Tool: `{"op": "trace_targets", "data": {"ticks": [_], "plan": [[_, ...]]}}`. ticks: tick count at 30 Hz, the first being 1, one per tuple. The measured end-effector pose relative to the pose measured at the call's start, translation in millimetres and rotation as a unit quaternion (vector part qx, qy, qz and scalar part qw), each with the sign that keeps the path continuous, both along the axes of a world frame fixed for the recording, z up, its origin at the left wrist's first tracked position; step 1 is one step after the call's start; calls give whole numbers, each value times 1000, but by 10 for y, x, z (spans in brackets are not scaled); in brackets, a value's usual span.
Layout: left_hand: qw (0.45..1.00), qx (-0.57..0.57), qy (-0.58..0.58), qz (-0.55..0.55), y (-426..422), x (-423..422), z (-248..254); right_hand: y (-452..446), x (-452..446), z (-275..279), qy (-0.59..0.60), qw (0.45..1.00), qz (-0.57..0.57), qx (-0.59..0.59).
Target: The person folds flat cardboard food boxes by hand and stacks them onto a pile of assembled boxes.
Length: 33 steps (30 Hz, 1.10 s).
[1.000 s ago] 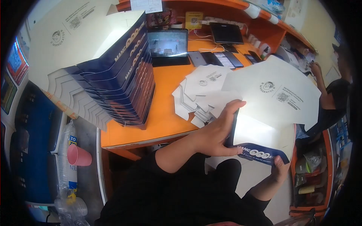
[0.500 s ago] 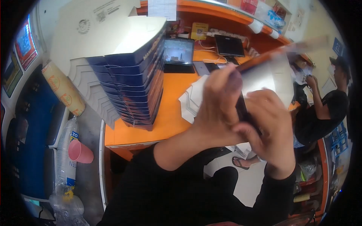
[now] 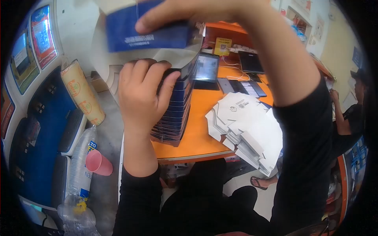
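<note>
A tall stack of nested dark blue cardboard food boxes (image 3: 177,112) stands on the orange counter. My left hand (image 3: 141,88) is at the near side of its top, fingers curled over the upper rim and thumb apart along the side. Above the stack, my right hand (image 3: 181,13) grips another blue cardboard box (image 3: 147,38), slightly blurred, with pale inside flaps; its fingertips lie against the blue wall. Part of that box and of the hand is cut off by the upper edge. Flat, unfolded white-backed box blanks (image 3: 246,126) lie in a loose pile to the right.
On the orange counter (image 3: 199,147) are a tablet (image 3: 206,67), several phones and cables. A pink cup (image 3: 99,163), a sleeve of clear plastic cups (image 3: 80,165) and a patterned paper roll (image 3: 83,94) are on the left. A person in black (image 3: 350,118) is at the right.
My hands have moved from the right, above the flat blanks, to the top of the stack. The box that was blurred between them is now in my right hand over the stack.
</note>
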<state>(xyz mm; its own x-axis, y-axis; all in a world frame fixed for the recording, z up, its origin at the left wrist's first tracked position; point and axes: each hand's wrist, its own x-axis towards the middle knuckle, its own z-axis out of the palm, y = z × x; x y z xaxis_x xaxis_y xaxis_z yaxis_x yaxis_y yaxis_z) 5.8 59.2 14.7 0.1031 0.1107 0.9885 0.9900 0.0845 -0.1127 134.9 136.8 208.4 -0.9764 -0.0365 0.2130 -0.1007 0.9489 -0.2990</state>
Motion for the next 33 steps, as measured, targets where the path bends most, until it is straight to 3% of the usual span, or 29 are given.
{"op": "trace_targets", "data": {"ticks": [2,5,10,13,17,20,24,30,33], "plan": [[1000,-3,5,-13,-19,-15,6,48,-201,-75,-43,997,-38,49],[1000,-16,11,-22,-51,-49,16,146,-261,-194,-50,992,10,113],[999,-5,4,-54,-40,-60,-9,158,-245,-144,-119,984,55,120],[997,-1,-11,-75,-34,-61,-20,67,-350,-312,-59,975,18,214],[994,-3,-32,-107,-19,-67,-50,106,-725,-734,134,936,-9,324],[989,9,-59,-138,-15,-118,-56,123,-681,-824,171,952,-7,254],[995,-3,-13,-96,-66,-156,-29,51,-743,-847,159,967,-15,199],[944,15,-210,-252,-138,-455,-233,-97,-613,-971,118,985,-47,119],[970,-29,-163,-177,-228,-679,-217,-5,-760,-1121,192,977,-12,88]]}}
